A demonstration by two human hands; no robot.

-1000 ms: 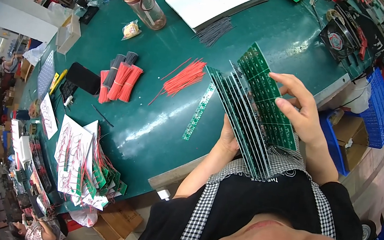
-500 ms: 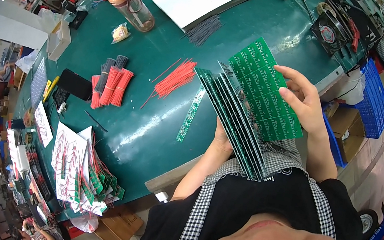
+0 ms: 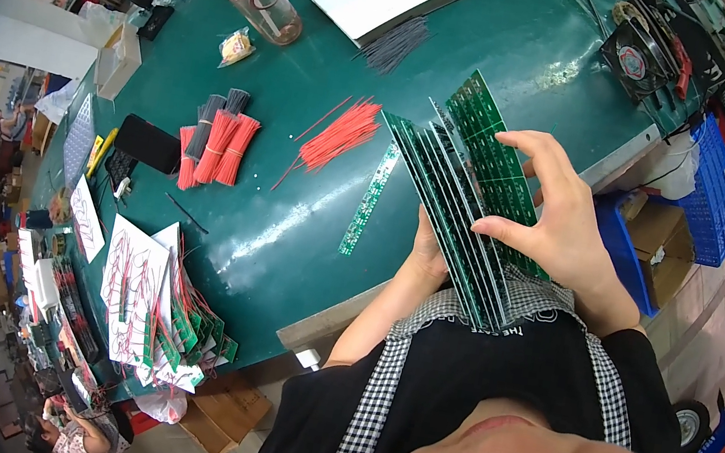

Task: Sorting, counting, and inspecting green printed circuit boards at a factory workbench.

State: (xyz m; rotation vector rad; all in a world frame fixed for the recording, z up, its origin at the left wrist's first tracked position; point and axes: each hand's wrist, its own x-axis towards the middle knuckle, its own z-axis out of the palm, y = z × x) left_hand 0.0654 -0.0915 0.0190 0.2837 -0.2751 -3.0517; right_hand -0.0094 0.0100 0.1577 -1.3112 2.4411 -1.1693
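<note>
Close to my body, a stack of green printed circuit boards (image 3: 449, 217) stands on edge, tilted and slightly fanned. My left hand (image 3: 430, 245) supports it from the left side, with most of its fingers hidden behind the boards. My right hand (image 3: 560, 208) grips the rightmost circuit board (image 3: 484, 132), which leans away from the others. Its thumb reaches across to the edges of the neighbouring boards; its index fingertip rests on the outer board's edge. Left of the stack, a narrow circuit board strip (image 3: 370, 199) lies on the green table (image 3: 281, 261).
Loose red wires (image 3: 339, 135) and dark wires (image 3: 394, 45) lie beyond the boards. Bundled wires (image 3: 216, 146), a phone (image 3: 148, 143) and a bottle (image 3: 260, 2) are leftward. Wired boards on white sheets (image 3: 156, 303) occupy the near left. A blue crate (image 3: 713, 197) stands right.
My right thumb has shifted left and down from the outer board's face onto the edges of the stack. The outer board has turned more edge-on, closer to the others.
</note>
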